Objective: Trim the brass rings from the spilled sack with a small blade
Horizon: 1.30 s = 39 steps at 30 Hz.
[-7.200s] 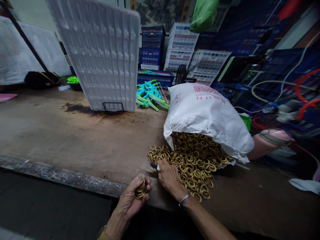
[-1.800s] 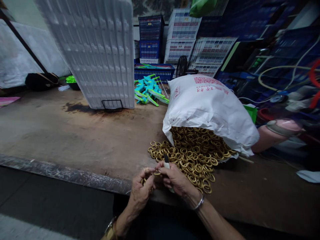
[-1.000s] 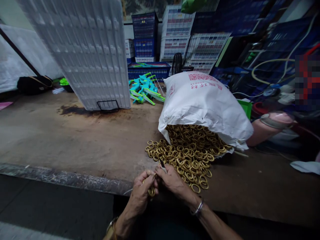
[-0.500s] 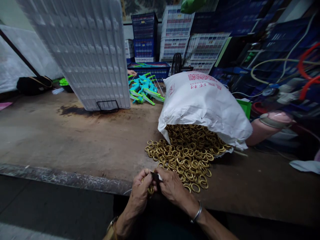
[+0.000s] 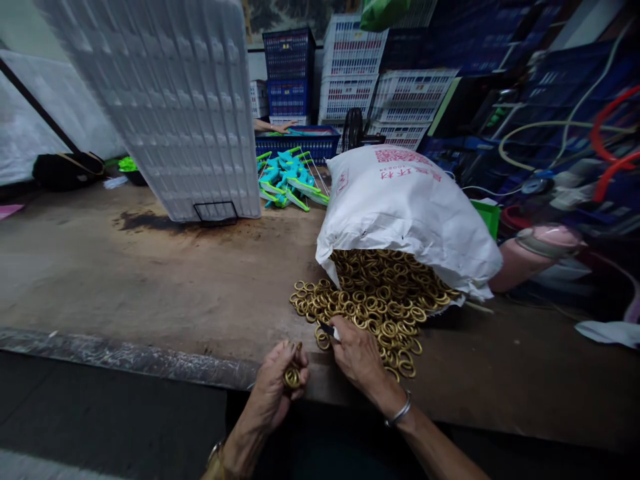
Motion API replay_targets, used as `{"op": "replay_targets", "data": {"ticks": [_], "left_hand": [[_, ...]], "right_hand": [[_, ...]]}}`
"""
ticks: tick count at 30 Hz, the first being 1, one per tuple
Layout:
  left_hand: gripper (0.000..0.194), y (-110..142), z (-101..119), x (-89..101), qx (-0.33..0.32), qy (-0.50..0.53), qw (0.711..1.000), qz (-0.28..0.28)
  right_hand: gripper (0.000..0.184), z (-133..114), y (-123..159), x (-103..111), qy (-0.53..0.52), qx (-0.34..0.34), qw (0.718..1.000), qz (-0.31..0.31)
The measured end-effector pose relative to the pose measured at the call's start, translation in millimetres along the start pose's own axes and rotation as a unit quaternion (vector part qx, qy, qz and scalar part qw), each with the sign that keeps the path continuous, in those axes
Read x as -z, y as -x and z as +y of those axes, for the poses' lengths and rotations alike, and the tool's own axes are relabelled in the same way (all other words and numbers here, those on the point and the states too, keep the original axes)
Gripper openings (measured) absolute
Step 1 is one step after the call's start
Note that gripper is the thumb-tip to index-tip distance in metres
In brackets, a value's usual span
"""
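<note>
Rings (image 5: 355, 308), round and brass-coloured, lay heaped in the mouth of a bulging white sack (image 5: 405, 207) with red print and spilled toward the near edge of the brown wooden table (image 5: 150, 280). At that edge, the left hand (image 5: 275, 381) was curled tight around a small bunch of rings (image 5: 291, 379). Well clear of it, the right hand (image 5: 357, 355) was clamped on a white-handled, dark-bladed knife (image 5: 337, 335) over the spill's near side. Farther back, turquoise-and-lime pieces (image 5: 293, 179) sat between the sack and a tall, ribbed, translucent panel (image 5: 170, 127). Behind them, another person's hand (image 5: 284, 127) was at a blue slatted basket (image 5: 300, 145).
</note>
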<state>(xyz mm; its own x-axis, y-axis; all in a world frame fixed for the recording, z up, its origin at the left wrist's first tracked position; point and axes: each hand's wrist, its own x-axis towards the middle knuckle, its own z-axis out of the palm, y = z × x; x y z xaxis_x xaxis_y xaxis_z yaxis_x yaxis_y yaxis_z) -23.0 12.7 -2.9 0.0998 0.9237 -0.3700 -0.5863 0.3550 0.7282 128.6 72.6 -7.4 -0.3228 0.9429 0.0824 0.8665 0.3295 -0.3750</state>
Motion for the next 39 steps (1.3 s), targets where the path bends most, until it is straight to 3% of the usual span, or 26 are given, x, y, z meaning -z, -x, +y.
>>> {"op": "replay_targets", "data": {"ticks": [11, 20, 23, 26, 31, 39], "left_hand": [[0.023, -3.3, -0.2, 4.9, 0.025, 0.039, 0.999, -0.002], [0.023, -7.6, -1.9, 13.5, 0.067, 0.094, 0.993, -0.031], [0.024, -7.8, -0.1, 13.7, 0.082, 0.118, 0.989, -0.034], [0.025, -7.5, 2.0, 11.7, 0.087, 0.127, 0.988, -0.031], [0.025, -8.9, 0.5, 6.0, 0.072, 0.094, 0.993, -0.01], [0.027, -12.3, -5.1, -6.1, 0.059, 0.03, 0.998, 0.018]], "right_hand": [[0.018, -16.0, 4.3, -10.0, 0.077, 0.0, 0.996, -0.047], [0.015, -5.3, 0.1, -12.2, 0.069, 0.023, 0.997, -0.04], [0.012, -1.5, -1.7, -12.4, 0.012, 0.02, 0.999, -0.036], [0.008, -2.5, -4.6, -10.3, -0.11, -0.011, 0.994, -0.023], [0.02, -6.1, -7.8, -7.8, -0.318, -0.061, 0.946, 0.008], [0.016, -13.6, -3.6, -6.7, -0.393, -0.098, 0.914, 0.0]]}}
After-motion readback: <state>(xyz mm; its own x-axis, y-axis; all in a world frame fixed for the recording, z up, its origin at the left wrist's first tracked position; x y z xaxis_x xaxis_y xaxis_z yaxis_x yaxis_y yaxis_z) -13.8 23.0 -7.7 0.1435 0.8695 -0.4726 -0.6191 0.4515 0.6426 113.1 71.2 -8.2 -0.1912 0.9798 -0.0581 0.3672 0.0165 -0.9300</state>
